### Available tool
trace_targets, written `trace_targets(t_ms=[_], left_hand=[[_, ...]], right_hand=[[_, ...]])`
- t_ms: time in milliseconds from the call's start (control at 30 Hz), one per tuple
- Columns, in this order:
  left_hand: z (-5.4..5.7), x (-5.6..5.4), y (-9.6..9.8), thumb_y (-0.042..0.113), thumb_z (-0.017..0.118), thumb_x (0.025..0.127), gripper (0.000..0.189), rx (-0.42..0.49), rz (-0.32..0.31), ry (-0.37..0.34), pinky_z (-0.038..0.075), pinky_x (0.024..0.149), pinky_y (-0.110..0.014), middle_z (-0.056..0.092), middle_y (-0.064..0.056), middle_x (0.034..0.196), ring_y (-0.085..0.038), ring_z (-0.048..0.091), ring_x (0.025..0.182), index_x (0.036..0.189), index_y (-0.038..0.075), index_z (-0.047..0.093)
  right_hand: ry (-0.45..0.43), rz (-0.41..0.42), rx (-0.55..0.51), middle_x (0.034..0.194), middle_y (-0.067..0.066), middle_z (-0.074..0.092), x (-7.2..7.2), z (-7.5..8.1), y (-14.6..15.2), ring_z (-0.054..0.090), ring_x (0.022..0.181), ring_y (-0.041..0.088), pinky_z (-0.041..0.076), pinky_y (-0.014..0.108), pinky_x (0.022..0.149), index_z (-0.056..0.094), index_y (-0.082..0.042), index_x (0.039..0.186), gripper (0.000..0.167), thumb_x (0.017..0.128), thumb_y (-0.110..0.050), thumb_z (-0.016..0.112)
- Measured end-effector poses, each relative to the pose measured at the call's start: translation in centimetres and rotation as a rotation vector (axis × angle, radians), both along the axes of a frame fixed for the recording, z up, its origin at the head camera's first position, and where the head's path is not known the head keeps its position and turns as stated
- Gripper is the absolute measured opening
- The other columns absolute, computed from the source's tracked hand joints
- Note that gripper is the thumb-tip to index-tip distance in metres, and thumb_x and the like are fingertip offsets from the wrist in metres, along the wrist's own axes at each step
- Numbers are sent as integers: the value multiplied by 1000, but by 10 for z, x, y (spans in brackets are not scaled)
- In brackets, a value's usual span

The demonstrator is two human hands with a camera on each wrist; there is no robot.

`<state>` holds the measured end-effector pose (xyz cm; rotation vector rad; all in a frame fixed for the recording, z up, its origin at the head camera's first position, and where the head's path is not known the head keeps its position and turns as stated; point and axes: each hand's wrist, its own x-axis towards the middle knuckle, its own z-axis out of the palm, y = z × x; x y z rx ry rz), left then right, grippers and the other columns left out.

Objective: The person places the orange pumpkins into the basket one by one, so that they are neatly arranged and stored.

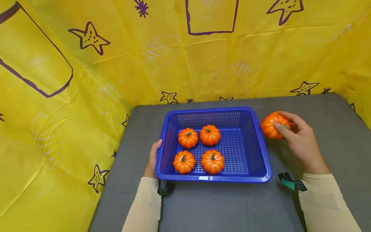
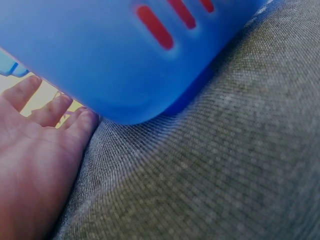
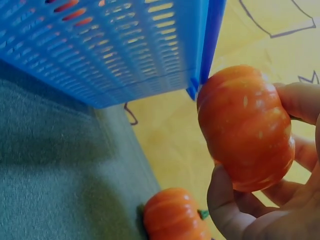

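A blue plastic basket (image 1: 210, 178) stands on the grey table with several small orange pumpkins (image 1: 212, 161) in its left and middle part, green stems showing. My right hand (image 1: 304, 141) holds another pumpkin (image 1: 273, 125) just off the basket's right rim, thumb on one side and fingers on the other. In the right wrist view this pumpkin (image 3: 245, 127) is raised above the table. One more pumpkin (image 3: 175, 215) lies below it, hidden in the head view. At the basket's left side, my left hand (image 1: 152, 161) touches the outer wall, its fingers (image 2: 50, 110) extended.
The grey table (image 1: 217, 206) reaches to yellow cloth walls (image 1: 197, 64) with purple drawings at the back and left. Black wrist straps (image 1: 165, 189) sit on both forearms. Slots pierce the basket's side walls.
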<state>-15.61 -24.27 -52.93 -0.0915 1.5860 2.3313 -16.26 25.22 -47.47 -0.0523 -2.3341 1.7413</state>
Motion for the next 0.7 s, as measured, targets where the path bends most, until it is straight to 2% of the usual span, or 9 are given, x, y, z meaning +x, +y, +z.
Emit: trace_targets(t_ms=[300,533,700], left_hand=[[0,0,-1,57,39,105,78,-9,0,0,55,99,-40,62,-14,142,-25,65,117,164,6,39],[-1,0,0,57,39,106,77,4,1,1,55,99,-40,62,-14,142,-25,64,117,164,6,39],[-1,1,0,56,39,106,76,6,6,1,55,98,-39,64,-13,140,-24,65,115,162,6,41]], right_hand=[[28,22,-22,128,-5,63,2,5,-6,65,103,10,54,13,80,62,-13,155,49,106,-15,72],[76,87,-60,132,-1,63,3,12,-16,67,106,11,55,15,82,64,-14,153,48,106,-10,72],[85,98,-88,132,0,64,4,15,-21,67,106,11,55,15,82,66,-15,151,48,105,-8,73]])
